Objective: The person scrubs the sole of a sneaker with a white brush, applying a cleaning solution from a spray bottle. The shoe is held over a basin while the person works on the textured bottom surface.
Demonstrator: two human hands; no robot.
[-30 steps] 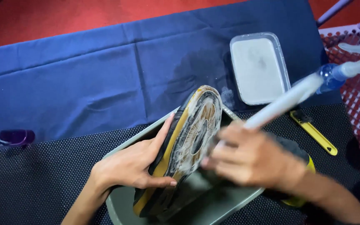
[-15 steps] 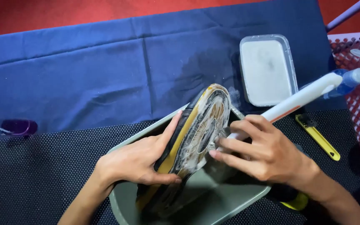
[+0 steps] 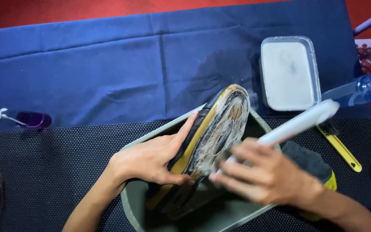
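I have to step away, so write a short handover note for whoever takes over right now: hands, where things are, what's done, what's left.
Left hand: grips the yellow and black shoe on its side, sole facing the brush, over the grey tub.
Right hand: holds the white-handled brush against the sole; blurred.
Nearby: white container on the blue cloth, spray bottle at right, yellow tool on the black mat.
Done: sole covered in suds.
Left: suds not rinsed off; the shoe's other side is hidden.
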